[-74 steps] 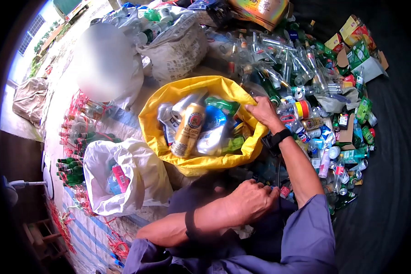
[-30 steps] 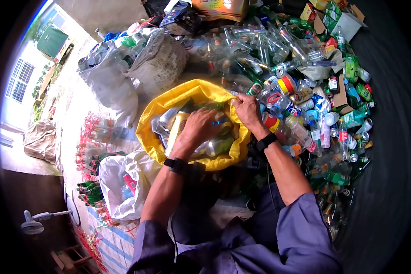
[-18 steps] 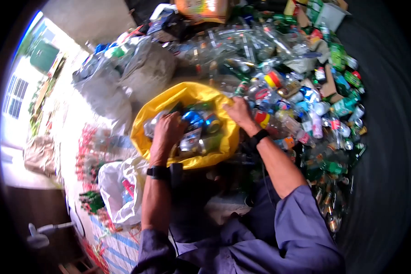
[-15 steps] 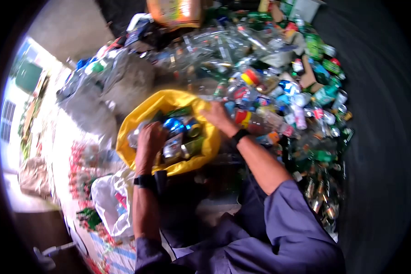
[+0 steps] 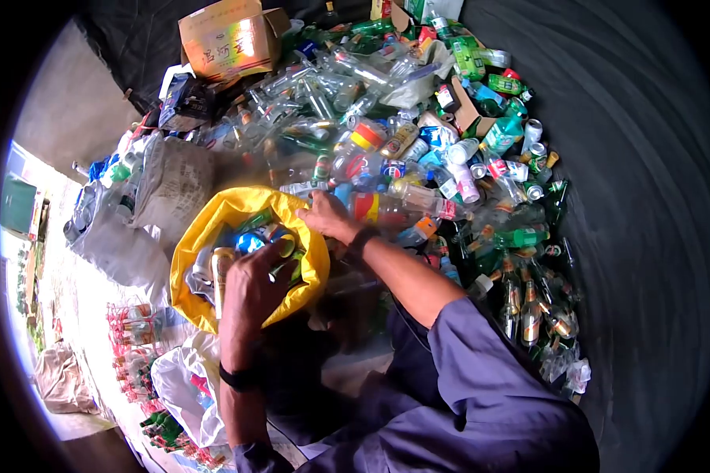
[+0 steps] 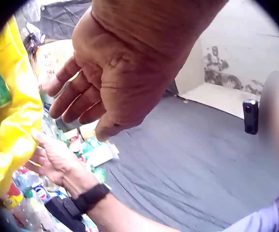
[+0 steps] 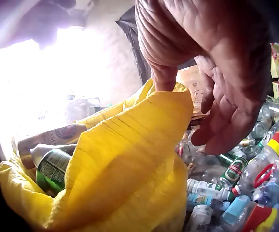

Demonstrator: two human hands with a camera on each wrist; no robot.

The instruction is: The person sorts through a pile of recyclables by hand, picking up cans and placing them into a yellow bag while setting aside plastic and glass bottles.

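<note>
A yellow bag [image 5: 191,229] stands open, with a gold can [image 5: 222,268], a blue can [image 5: 250,242] and green items inside. My left hand [image 5: 252,288] is over its near side, right of the gold can. In the left wrist view that hand [image 6: 125,72] has loosely bent fingers and an empty palm. My right hand [image 5: 329,217] pinches the bag's right rim. The right wrist view shows this hand's [image 7: 217,67] thumb at the yellow rim [image 7: 168,104], other fingers hanging outside; a green-and-silver can [image 7: 55,166] lies inside the bag.
Mixed bottles and cans [image 5: 450,158] are heaped right of and beyond the bag. Filled sacks [image 5: 173,181] stand at the left, a white bag [image 5: 183,386] at the near left. A cardboard box [image 5: 229,43] is at the back; dark sheeting [image 5: 631,197] spreads at the right.
The head view has swung, shifting the bag left and lower in frame. My left hand has moved from the bag's left side to its near middle. The right hand stays at the rim.
</note>
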